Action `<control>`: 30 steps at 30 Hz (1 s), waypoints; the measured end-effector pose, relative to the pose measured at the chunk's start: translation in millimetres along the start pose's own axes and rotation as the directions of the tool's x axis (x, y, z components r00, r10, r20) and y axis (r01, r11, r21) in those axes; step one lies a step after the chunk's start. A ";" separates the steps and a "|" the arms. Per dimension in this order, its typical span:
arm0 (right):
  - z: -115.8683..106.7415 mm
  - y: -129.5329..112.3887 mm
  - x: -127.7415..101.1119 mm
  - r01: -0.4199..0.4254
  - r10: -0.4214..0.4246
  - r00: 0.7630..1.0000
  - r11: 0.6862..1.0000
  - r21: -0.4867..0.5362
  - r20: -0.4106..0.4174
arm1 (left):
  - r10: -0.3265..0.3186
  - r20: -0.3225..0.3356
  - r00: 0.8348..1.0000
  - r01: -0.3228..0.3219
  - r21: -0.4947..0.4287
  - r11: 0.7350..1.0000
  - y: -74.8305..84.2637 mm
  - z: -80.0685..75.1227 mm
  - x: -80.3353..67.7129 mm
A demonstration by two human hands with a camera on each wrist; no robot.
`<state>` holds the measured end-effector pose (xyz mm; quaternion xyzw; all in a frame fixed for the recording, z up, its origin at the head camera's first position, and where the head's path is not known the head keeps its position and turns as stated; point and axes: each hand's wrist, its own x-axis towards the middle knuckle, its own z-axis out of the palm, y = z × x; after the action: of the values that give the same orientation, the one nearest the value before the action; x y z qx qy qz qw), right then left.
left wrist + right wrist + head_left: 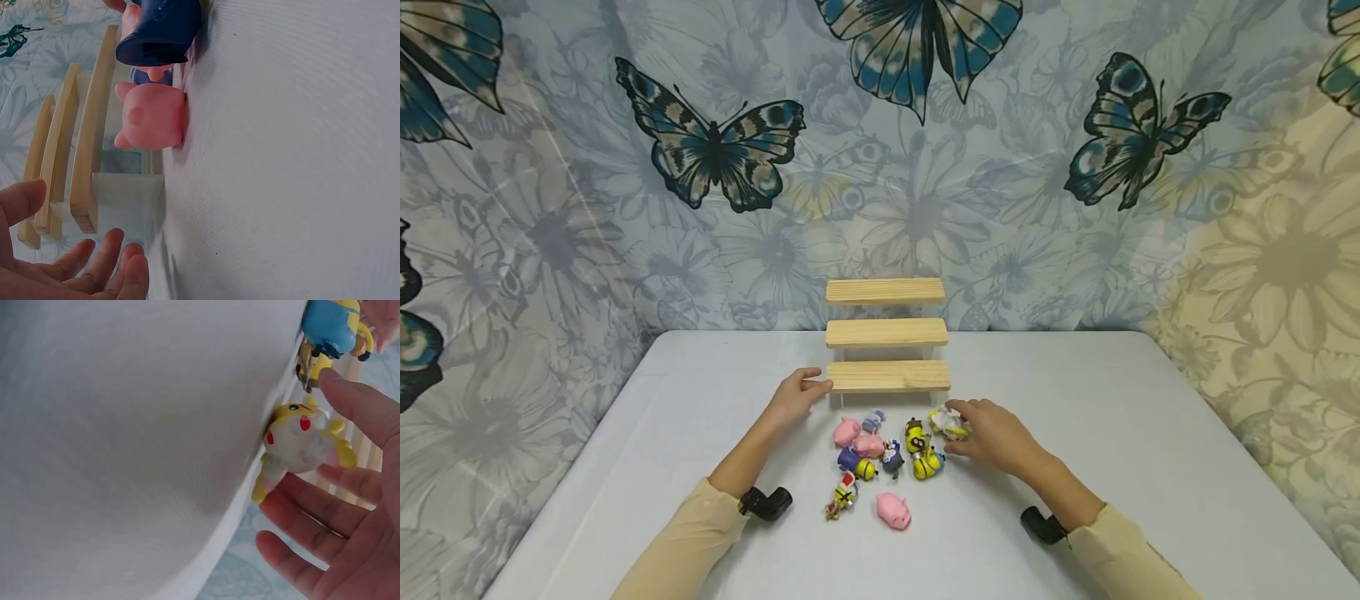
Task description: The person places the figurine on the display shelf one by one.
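Note:
My left hand (795, 397) is at the left end of the lowest wooden shelf (887, 377) of a three-tier stand. In the left wrist view its fingers (103, 262) are spread around that end, gripping nothing; whether the thumb touches the wood I cannot tell. My right hand (996, 435) reaches around a small white-and-yellow toy figure (299, 440) at the right of the toy group. Its fingertips are at the far side of that figure, while the thumb (356, 400) stands apart from it. Close by are a yellow-and-blue figure (928, 463) and a yellow-and-brown one (915, 435).
Pink pig figures (846, 431) and a purple-and-yellow figure (857, 463) lie bunched before the stand. A single pink pig (893, 510) lies nearer me, beside a red-and-yellow figure (844, 493). The white table (1045, 375) ends at a butterfly-patterned wall covering (1000, 250).

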<state>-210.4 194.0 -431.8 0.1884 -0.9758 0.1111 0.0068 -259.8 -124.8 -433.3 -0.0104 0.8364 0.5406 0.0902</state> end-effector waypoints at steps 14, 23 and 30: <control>4.2 -6.2 9.1 -0.072 0.076 0.994 0.996 -0.045 0.078 | -0.054 -0.055 0.997 0.049 -0.095 0.994 0.5 11.1 5.1; 9.0 -5.6 16.0 -0.071 0.080 0.992 0.994 -0.089 0.096 | -0.097 -0.078 0.992 0.087 -0.122 0.989 1.1 12.5 8.6; 4.8 -8.9 13.7 -0.062 0.070 0.993 0.994 -0.087 0.092 | -0.093 -0.090 0.992 0.080 -0.138 0.987 0.4 13.7 7.3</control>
<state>-219.7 179.8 -433.8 0.1604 -0.9845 0.0609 -0.0354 -265.1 -111.6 -439.6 -0.0789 0.8004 0.5898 0.0722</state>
